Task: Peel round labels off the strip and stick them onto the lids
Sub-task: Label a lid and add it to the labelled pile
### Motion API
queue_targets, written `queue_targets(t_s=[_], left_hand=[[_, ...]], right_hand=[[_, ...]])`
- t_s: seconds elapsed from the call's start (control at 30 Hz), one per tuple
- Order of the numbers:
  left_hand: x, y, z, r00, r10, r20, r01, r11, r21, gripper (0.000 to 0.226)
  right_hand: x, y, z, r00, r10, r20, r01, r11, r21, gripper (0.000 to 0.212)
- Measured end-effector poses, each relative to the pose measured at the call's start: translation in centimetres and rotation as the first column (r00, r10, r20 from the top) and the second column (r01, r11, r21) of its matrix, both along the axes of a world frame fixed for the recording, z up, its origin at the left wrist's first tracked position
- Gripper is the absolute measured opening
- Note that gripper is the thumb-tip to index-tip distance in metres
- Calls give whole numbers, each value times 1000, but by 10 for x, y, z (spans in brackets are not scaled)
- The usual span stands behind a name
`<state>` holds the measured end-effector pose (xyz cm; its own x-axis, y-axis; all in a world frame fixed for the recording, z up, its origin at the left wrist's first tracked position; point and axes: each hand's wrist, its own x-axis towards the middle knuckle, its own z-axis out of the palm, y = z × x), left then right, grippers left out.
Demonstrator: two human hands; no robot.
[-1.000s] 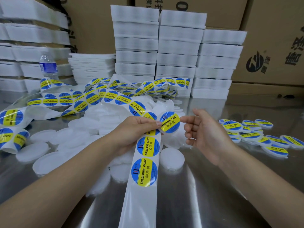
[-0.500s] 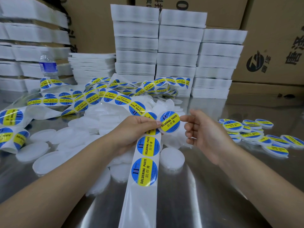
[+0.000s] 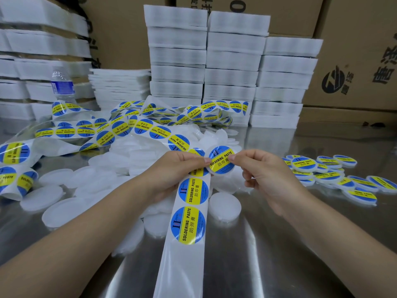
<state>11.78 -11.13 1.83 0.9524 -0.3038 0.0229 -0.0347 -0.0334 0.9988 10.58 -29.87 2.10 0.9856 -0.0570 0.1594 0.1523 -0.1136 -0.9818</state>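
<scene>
At table centre, the left hand [image 3: 176, 168] curls round the strip [image 3: 189, 222], its thumb on the near edge of a labelled lid [image 3: 222, 160]. The right hand [image 3: 264, 179] pinches the opposite edge. Whether the label is fully seated cannot be told. Press from the centre outward to expel bubbles. Bare lids [image 3: 224, 206] lie beneath; finished lids [image 3: 335, 175] lie right.

Bright, even light from above me. Streaky white glare on the steel bench [image 3: 268, 254], shadows faint. Wide-angle bending at edges; cartons [image 3: 354, 50] behind slightly soft.
</scene>
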Motion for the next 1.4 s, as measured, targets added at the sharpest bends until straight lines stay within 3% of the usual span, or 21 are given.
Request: queue_targets(t_s=[0.27,0.87,1.4], left_hand=[[2,2,-1,1000,-22,17,21,1000,16,29],[0,1,1,1000,-24,5,24,1000,7,13],[1,1,0,1000,5,6,-5,1000,21,22]], right_hand=[[0,0,-1,1000,-20,0,20,1000,16,11],[-1,1,-1,1000,-10,-12,10,1000,-13,12],[-3,-2,8,997,-71,-5,72,996,61,15]])
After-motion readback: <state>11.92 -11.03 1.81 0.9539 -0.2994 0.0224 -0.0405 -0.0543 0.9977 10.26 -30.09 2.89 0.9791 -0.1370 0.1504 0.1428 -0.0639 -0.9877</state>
